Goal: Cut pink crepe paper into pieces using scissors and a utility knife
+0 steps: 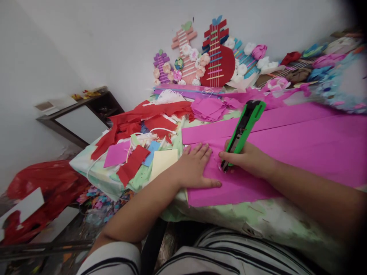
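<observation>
A large magenta sheet [309, 152] lies over the front and right of the table. My left hand [196, 167] rests flat near the sheet's left end, fingers spread and pointing away from me, thumb out to the right. Just right of it, my right hand [248, 158] is closed around a green and black cutter [243, 130]. The cutter leans, with its lower end down at the sheet beside a short pale line. Whether the tip touches the sheet is hard to tell.
Red crepe paper [129, 122], small coloured pieces and a cream card [163, 162] lie on the left of the table. Guitar-shaped crafts, one of them red [222, 67], lean on the wall. A dark cabinet [83, 114] stands at the left.
</observation>
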